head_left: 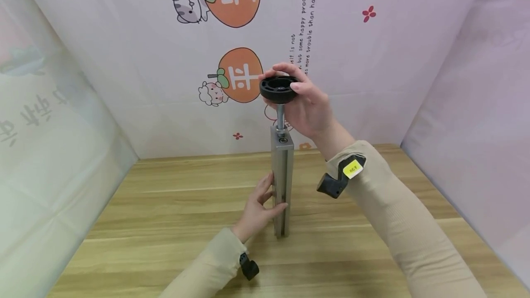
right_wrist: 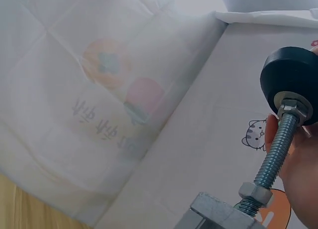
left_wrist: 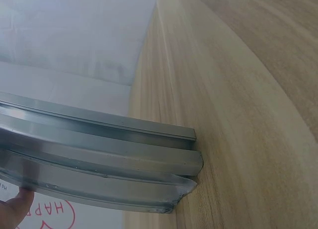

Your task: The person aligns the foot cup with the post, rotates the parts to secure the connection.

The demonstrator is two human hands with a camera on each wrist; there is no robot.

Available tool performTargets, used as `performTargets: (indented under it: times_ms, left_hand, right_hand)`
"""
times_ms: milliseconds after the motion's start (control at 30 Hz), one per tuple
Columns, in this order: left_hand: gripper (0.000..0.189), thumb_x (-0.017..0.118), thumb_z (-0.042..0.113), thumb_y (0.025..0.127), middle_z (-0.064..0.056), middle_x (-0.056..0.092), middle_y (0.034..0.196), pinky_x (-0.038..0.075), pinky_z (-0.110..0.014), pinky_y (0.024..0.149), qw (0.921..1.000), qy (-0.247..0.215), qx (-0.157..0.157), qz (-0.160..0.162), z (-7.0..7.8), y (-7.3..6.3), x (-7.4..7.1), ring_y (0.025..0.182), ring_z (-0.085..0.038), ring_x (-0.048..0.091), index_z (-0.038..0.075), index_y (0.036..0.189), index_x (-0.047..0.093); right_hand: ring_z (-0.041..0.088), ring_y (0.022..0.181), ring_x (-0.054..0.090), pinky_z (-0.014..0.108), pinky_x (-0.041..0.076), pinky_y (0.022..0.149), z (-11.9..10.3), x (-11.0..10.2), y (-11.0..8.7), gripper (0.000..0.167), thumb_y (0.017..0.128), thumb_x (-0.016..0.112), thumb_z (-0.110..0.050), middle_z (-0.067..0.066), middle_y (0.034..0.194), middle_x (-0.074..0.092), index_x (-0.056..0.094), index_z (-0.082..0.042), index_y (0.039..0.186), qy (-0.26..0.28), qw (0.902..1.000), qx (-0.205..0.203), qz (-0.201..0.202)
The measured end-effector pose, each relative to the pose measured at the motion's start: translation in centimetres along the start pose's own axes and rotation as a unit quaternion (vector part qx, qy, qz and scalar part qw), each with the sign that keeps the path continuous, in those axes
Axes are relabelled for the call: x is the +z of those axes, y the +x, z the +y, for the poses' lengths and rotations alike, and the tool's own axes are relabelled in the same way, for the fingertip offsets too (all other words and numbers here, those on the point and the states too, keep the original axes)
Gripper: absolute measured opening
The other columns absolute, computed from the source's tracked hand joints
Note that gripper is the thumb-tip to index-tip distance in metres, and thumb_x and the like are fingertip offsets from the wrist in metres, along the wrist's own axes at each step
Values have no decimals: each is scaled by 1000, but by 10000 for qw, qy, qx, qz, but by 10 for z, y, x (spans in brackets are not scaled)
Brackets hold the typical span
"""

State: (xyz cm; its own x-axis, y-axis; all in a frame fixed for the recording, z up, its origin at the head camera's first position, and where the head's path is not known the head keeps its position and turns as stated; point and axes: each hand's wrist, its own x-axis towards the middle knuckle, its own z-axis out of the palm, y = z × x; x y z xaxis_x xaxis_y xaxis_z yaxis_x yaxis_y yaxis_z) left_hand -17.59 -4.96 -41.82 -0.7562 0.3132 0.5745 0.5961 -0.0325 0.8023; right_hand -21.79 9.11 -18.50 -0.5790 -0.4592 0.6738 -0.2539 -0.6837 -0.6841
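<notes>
A slotted aluminium profile [head_left: 281, 174] stands upright on the wooden table, its lower end on the wood in the left wrist view. From its top end rises a threaded rod [right_wrist: 275, 152] with a hex nut [right_wrist: 255, 193] just above the end plate. A round black levelling foot [head_left: 278, 87] caps the rod, its ringed underside facing up. My right hand [head_left: 308, 105] grips the foot by its rim, with fingers behind and thumb in front. Lower down, my left hand [head_left: 258, 208] holds the profile's sides between thumb and fingers; only a fingertip shows in the left wrist view.
Behind the profile hangs a white printed cloth wall [head_left: 343, 59], with more cloth at the left [head_left: 54, 95] and right [head_left: 476, 82]. The wood-grain table [head_left: 174, 197] spreads around the profile. Each wrist wears a small black camera mount.
</notes>
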Motion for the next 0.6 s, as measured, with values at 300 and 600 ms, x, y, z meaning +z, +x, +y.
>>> performTargets:
  times_ms: [300, 600]
  left_hand:
    - [95, 68, -11, 79, -15, 32, 147, 44, -29, 100, 9994, 2, 339, 58, -1, -1, 1, 130, 0, 36, 42, 145, 27]
    - [96, 68, -13, 78, 13, 32, 144, 44, -25, 99, 9989, -112, 459, 74, -3, 0, 2, 128, 1, 37, 44, 144, 28]
  right_hand:
    - [23, 107, 51, 29, 46, 86, 1, 5, -3, 24, 82, 46, -4, 10, 109, 54, 63, -11, 97, -809, 9943, -525, 455]
    - [25, 116, 46, 28, 48, 88, -5, 9, -7, 29, 83, 43, 0, 6, 111, 48, 65, -17, 92, -1526, 9846, -493, 696]
